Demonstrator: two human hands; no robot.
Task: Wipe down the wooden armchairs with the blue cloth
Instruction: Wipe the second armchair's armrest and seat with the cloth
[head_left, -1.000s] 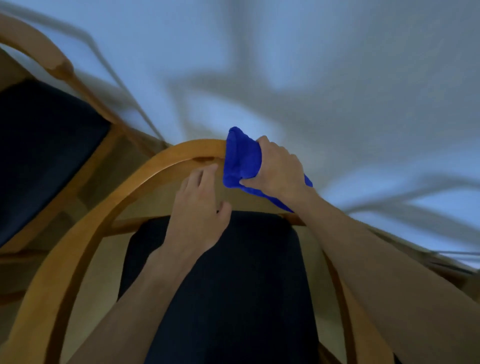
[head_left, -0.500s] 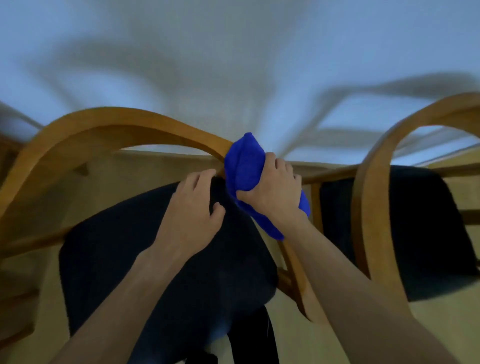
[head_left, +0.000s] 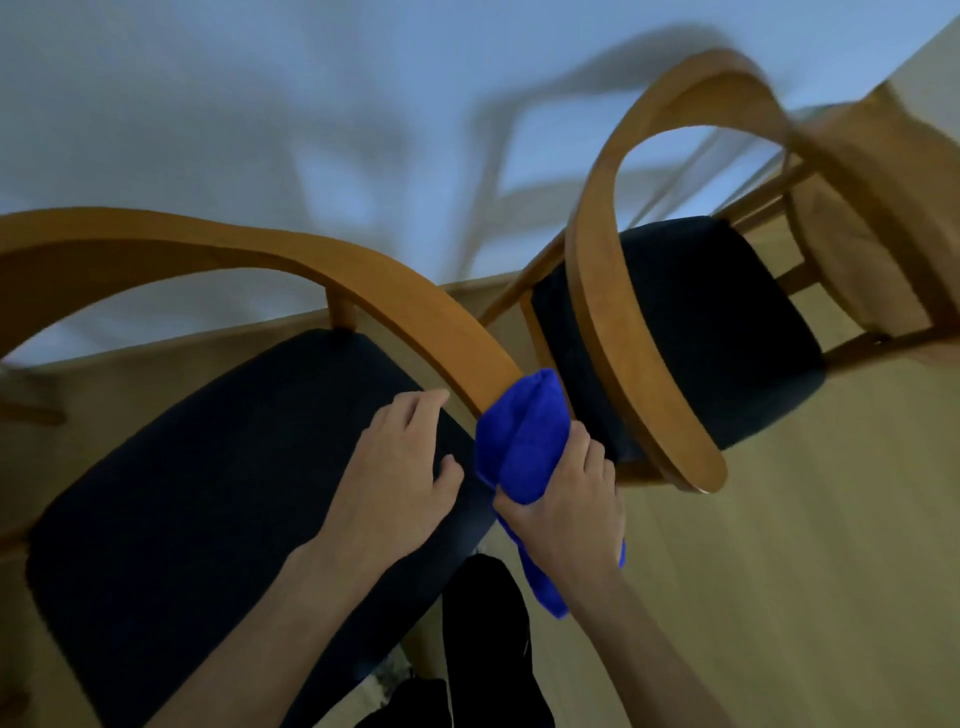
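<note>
A wooden armchair (head_left: 260, 254) with a curved rail and a dark seat fills the left and centre. My right hand (head_left: 569, 512) grips the blue cloth (head_left: 522, 431), which is wrapped around the near end of that chair's right armrest. My left hand (head_left: 400, 473) hovers just left of the cloth over the dark seat, fingers loosely curled and holding nothing. A second wooden armchair (head_left: 623, 332) with a dark seat stands close on the right.
A pale wall (head_left: 260, 104) with chair shadows runs behind both chairs. Light wooden floor (head_left: 805, 545) spreads to the right and below. A further wooden chair frame (head_left: 878, 218) shows at the far right. My dark-clothed leg (head_left: 483, 623) is at the bottom centre.
My right hand has slid the cloth along the curved rail from the back toward the near armrest end. My left hand followed beside it. The view swung right, revealing more of the second chair.
</note>
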